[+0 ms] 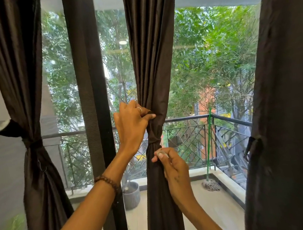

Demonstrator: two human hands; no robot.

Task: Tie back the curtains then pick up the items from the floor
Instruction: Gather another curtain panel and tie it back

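Observation:
A dark brown middle curtain (153,59) hangs in front of the window, bunched at waist height by a brown tie-back (154,142). My left hand (132,124) grips the gathered fabric just above the tie. My right hand (171,166) sits just below the tie and pinches a small pale end of it between thumb and fingers. The left curtain (20,75) is tied with a band (32,143). The right curtain (281,103) hangs loose, with a dark tie loop (253,147) dangling at its edge. No floor items are in view.
A dark window frame post (92,101) stands left of the middle curtain. Behind the glass is a balcony with a metal railing (187,119), a grey plant pot (131,195) and a green-handled mop (210,164).

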